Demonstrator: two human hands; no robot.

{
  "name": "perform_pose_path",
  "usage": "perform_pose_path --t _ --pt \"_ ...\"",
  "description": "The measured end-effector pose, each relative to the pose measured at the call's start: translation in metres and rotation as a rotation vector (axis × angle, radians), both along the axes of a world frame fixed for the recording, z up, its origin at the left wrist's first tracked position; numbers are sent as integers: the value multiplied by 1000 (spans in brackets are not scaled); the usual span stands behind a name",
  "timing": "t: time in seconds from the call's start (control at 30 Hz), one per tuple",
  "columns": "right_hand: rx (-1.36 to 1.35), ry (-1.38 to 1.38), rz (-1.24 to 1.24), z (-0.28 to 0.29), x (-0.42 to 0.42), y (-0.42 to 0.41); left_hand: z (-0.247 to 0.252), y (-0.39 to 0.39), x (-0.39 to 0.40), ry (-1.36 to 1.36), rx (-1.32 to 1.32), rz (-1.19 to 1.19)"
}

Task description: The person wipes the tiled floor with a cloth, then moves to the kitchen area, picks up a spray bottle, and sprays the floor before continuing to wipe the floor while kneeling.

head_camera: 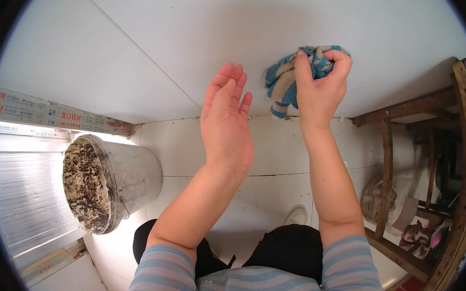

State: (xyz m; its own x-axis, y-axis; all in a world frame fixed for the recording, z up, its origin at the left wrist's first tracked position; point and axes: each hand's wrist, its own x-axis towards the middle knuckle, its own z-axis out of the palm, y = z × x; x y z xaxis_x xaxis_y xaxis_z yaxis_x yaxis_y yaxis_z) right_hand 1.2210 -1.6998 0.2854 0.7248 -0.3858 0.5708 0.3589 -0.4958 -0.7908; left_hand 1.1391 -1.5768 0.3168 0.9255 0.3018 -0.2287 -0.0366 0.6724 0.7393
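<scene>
My right hand [322, 83] grips a crumpled terry cloth [284, 84] with blue and beige stripes. The cloth lies against the smooth white wall panel [241, 28], its loose end hanging down to the left of my fingers. My left hand [229, 117] is raised to the left of the cloth, palm turned up and fingers loosely extended. Nothing is in it, and I cannot tell whether it touches the panel. The palm side of my right hand is hidden.
At the left stands a white bucket [138, 167] filled with dark, crumbly material, beside a door with a ribbed panel [27, 196]. A wooden frame [385, 176] rises at the right, with a clear plastic bag [375, 196] behind it. White tiles [274, 193] cover the floor.
</scene>
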Motion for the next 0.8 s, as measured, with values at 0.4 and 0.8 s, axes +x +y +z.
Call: perform_pose_path --t 0.4,0.8 --pt "329 -175 332 51 -13 5 14 10 -1 -44 22 14" --pt "-746 -777 348 58 17 100 59 66 -2 -309 153 498"
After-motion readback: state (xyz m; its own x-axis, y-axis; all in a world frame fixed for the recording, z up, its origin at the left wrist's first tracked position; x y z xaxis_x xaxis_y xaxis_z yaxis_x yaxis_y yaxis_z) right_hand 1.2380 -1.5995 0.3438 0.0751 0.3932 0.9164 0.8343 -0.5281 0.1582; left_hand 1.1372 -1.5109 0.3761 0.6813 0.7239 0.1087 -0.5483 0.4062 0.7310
